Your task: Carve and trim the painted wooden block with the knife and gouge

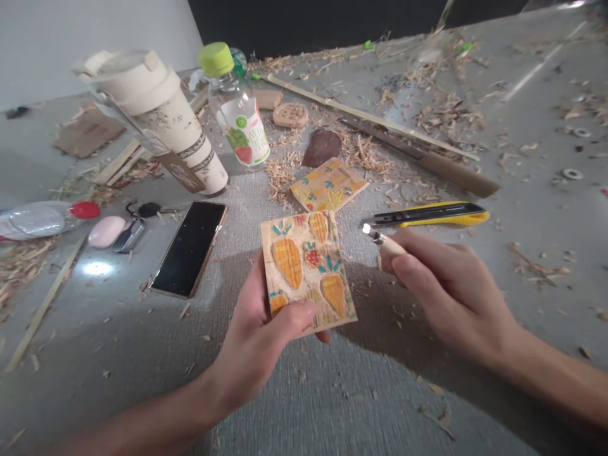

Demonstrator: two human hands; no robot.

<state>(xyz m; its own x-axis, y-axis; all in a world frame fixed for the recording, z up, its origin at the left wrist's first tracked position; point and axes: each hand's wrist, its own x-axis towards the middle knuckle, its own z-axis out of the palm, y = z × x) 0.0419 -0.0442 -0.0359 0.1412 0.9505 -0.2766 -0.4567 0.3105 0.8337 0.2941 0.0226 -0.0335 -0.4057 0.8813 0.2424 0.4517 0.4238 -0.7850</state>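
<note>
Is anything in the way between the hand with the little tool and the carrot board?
Nothing visible: the right hand holds the small tool beside the wooden board, with an open gap between. The yellow cutter lies beyond.

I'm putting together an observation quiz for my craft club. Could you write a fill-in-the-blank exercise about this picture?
The left hand holds a wooden panel showing orange, leafy-topped ____.
The cutter beyond the right hand is black and ____.
The bottle lying at the far left has a ____ cap.

Missing words: carrots, yellow, red.
</note>
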